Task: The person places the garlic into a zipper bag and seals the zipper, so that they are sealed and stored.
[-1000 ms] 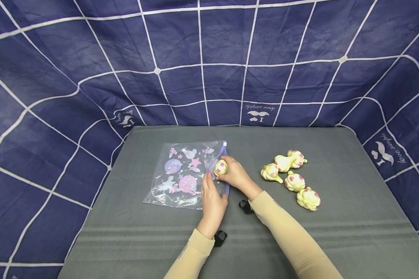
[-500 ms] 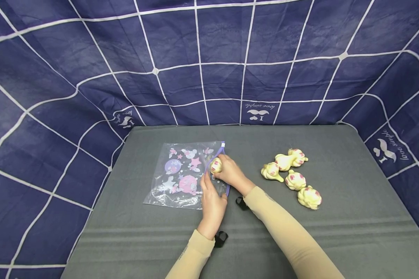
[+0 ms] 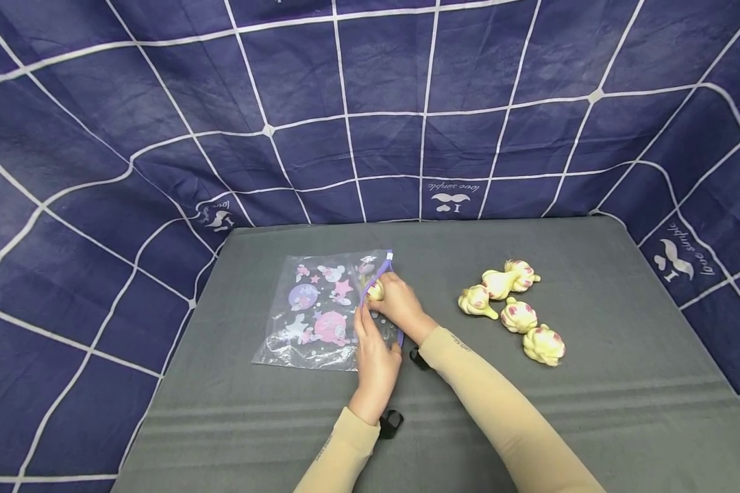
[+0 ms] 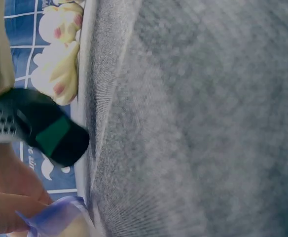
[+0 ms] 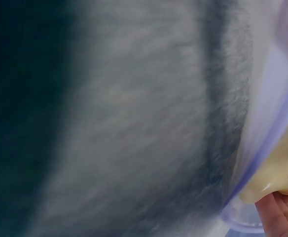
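A clear zip bag (image 3: 318, 342) with pastel cartoon prints and a purple zip edge lies flat, its mouth facing right. My left hand (image 3: 376, 363) holds the bag's edge at the mouth, fingers on the upper lip; its purple rim (image 4: 60, 213) shows in the left wrist view. With my right hand (image 3: 401, 307) I grip a garlic bulb (image 3: 376, 291), pale yellow with pink marks, partly inside the bag's mouth. In the right wrist view the bulb (image 5: 277, 170) sits between fingertips (image 5: 277, 212) beside the purple edge. Much of the bulb is hidden by the hand and bag.
Several more garlic bulbs (image 3: 519, 315) lie in a loose cluster right of the hands on the grey cloth-covered table (image 3: 259, 424). A blue curtain (image 3: 395, 144) with white grid lines surrounds the back and sides. Black cameras (image 3: 392, 423) are strapped to both wrists.
My right hand has moved left with the garlic bulb, taking it from the bag's edge further into the mouth. The left hand has stayed at the edge. The view has shifted slightly.
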Demonstrator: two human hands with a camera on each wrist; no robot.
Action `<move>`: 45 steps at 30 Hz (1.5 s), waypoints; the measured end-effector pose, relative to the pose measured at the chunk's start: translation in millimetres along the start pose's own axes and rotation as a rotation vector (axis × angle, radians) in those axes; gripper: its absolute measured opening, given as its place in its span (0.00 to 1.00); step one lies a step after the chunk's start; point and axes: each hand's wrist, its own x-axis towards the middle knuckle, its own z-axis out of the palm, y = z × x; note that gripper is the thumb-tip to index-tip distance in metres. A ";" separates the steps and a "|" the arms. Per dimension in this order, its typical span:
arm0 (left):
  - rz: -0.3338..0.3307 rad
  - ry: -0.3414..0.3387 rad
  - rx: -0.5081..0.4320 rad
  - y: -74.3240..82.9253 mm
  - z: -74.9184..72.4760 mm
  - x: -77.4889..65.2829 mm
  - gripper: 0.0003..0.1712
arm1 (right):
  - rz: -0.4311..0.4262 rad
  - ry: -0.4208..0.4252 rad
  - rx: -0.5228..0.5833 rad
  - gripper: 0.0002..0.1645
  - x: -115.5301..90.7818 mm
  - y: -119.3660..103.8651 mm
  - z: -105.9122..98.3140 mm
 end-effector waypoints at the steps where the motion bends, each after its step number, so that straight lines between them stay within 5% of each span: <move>1: 0.000 -0.003 0.002 -0.2 0.2 0.1 0.59 | 0.004 0.004 -0.008 0.28 1.2 -0.9 1.5; 2: 0.001 -0.004 0.002 -0.6 0.3 0.1 0.59 | 0.001 0.019 -0.021 0.29 8.0 9.6 15.6; 8: 0.013 0.004 -0.015 -2.6 0.3 -1.2 0.61 | 0.031 -0.012 0.001 0.41 8.9 6.9 20.1; 14: 0.020 0.004 -0.012 -1.2 -2.1 -0.7 0.60 | 0.016 -0.004 0.071 0.44 -6.0 -4.4 -2.0; 18: 0.029 -0.055 0.004 -1.1 -4.5 -0.3 0.60 | 0.028 0.017 0.146 0.43 -18.6 -1.5 -19.1; 23: 0.011 -0.092 0.000 -2.1 -4.9 1.0 0.59 | 0.107 0.065 0.299 0.40 -36.0 11.7 -51.8; 32: -0.018 -0.048 -0.035 -2.0 -2.5 3.0 0.59 | 0.267 0.176 0.421 0.41 -73.1 47.4 -113.6; 45: -0.043 -0.047 -0.055 -3.7 -2.3 4.3 0.59 | 0.398 0.262 0.294 0.45 -133.2 73.3 -156.0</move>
